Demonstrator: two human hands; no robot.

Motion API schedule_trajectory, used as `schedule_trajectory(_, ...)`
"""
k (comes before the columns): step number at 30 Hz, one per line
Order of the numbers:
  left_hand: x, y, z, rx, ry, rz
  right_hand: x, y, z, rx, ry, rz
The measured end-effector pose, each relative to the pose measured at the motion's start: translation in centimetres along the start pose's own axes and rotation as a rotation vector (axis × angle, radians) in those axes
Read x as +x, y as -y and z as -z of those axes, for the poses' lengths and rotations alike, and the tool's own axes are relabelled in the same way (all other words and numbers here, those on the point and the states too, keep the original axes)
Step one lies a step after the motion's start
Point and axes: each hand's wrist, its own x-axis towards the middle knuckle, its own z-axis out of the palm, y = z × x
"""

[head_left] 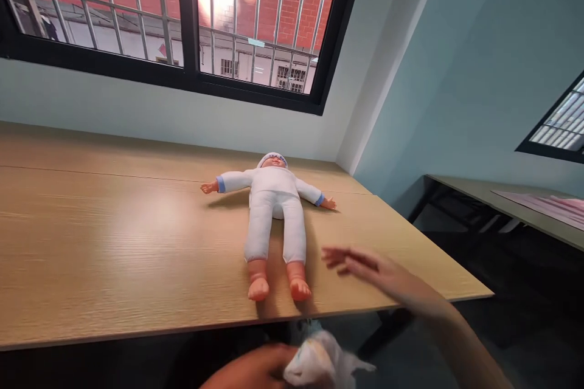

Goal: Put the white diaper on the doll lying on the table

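Two hands of mine were in view, both blurred. My right hand (365,267) was empty, its fingers stretched out and slightly parted, pointing leftward over the near part of the wood-grain tabletop (137,237); whether they touched the wood I could not tell. My left hand (258,368), lower and to the left of those fingers, on my side of the table's near edge, gripped a crumpled white bundle (314,358). My left fingertips were hidden, so I could not tell exactly how they curled around it.

The baby doll (276,203) lay on its back on the wood, left of my right fingertips, near them but apart. Its bare feet were the parts closest to my left fingers, and its head lay farthest from them. It wore a white bodysuit (274,183) with blue cuffs and a white cap (272,158) with dark lettering. Both its arms were spread wide, one of its hands just beyond my right fingertips.

Well beyond all my fingers was a barred, black-framed window (188,24). Far off to the right of my right fingers stood a second table (460,187) with pink sheets (542,205) on it.
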Motion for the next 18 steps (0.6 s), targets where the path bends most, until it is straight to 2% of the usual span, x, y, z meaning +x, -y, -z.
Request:
schedule_trajectory(1, -0.2, -1.3, 0.0, 0.006, -0.057, -0.015, -2.7, 0.3, -0.5, 0.002, 0.073, -0.018)
schedule_trajectory(3, -0.7, -4.4, -0.1, 0.018, -0.148, -0.068, -6.8, 0.8, -2.0, -0.015, 0.078, -0.035)
schedule_trajectory(6, -1.6, -8.1, 0.0, 0.004, -0.251, -0.045, -9.3, 1.3, -4.7, 0.021, 0.016, 0.050)
schedule_trajectory(9, -2.1, -9.6, 0.2, -0.066, -0.388, -0.034, -8.4, 1.8, -7.4, 0.191, 0.017, 0.139)
schedule_trajectory(13, -2.2, -9.5, 0.6, -0.156, -0.492, -0.073, -6.2, 2.2, -10.0, 0.441, 0.032, 0.132)
schedule_trajectory(18, -2.7, -9.4, 1.2, -0.219, -0.632, -0.052, -4.5, 2.0, -11.4, 0.414, -0.125, 0.089)
